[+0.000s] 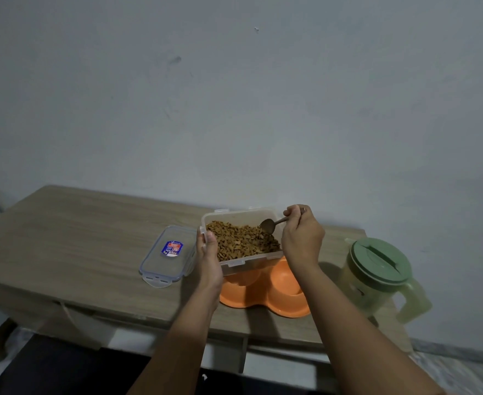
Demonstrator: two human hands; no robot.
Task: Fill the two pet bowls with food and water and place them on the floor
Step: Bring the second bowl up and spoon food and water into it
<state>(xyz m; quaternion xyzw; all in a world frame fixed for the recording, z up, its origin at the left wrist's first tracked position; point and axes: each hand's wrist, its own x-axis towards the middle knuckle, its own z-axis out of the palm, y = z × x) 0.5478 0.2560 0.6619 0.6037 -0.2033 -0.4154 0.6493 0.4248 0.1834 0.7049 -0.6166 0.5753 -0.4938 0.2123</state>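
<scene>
1. Spanning most of the lower view, the wooden bench [77,238] stands against a grey wall [234,95].
2. A green-lidded pitcher [377,277] sits at the bench's right end, well apart from the hands.
3. An orange double pet bowl [274,295] rests near the front edge; both wells look bare.
4. A clear container [243,240] of brown kibble is held tilted above the bowl's far side.
5. Its clear lid [167,256] lies flat just left.
6. The left hand [209,260] has its grip clamped on the container's left end.
7. The right hand [301,235] pinches a dark spoon [269,225], whose scoop touches the kibble.
</scene>
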